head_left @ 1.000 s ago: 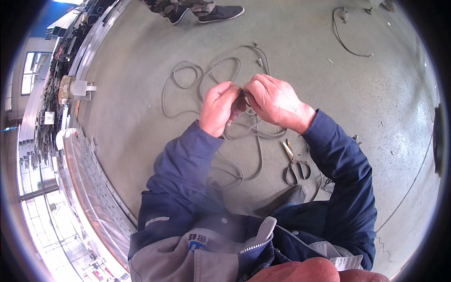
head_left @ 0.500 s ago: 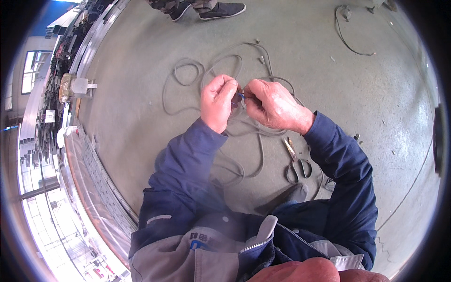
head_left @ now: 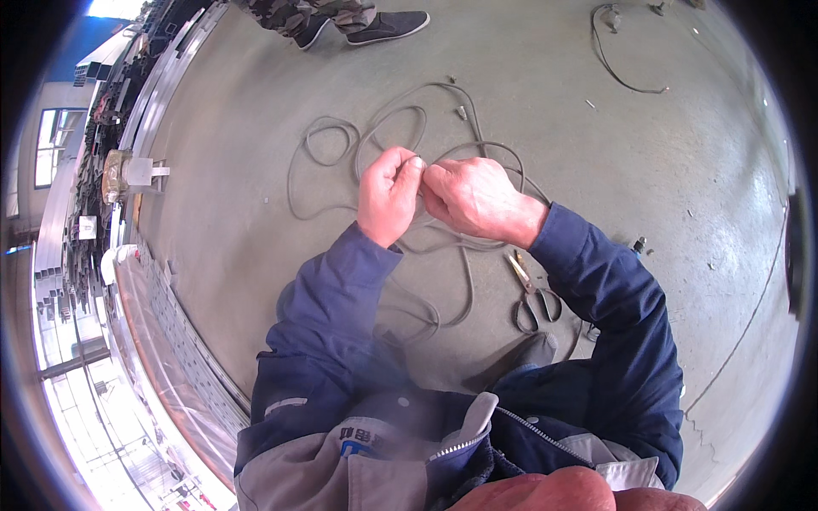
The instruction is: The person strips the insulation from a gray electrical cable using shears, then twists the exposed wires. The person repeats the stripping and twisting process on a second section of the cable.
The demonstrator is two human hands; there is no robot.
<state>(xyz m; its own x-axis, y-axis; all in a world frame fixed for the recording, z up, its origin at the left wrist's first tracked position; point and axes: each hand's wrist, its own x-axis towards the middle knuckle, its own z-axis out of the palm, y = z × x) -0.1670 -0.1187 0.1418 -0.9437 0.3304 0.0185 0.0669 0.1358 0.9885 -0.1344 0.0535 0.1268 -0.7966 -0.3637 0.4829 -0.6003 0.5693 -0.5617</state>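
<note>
Both hands meet over the floor in front of me, fingertips touching. My left hand (head_left: 388, 200) is closed, its thumb pressed against the index finger. Knuckles up, my right hand (head_left: 484, 198) is curled in a pinch beside it. The fingers now hide what they hold; half a second ago a thin blue wire showed between them. Under and around the hands, a long grey cable (head_left: 471, 285) lies in loose loops. Scissors (head_left: 530, 296) with black handles rest on the floor below my right wrist, blades slightly apart.
Another person's dark shoes (head_left: 388, 28) stand at the far side. A short cable (head_left: 607, 64) with a fitting lies far right. Small loose pieces, including a dark fitting (head_left: 637, 245), are on the floor. Metal profiles (head_left: 128, 111) are stacked along the left.
My right hand has moved left and closed in against the left one, and the blue wire has gone out of sight. The view has shifted slightly.
</note>
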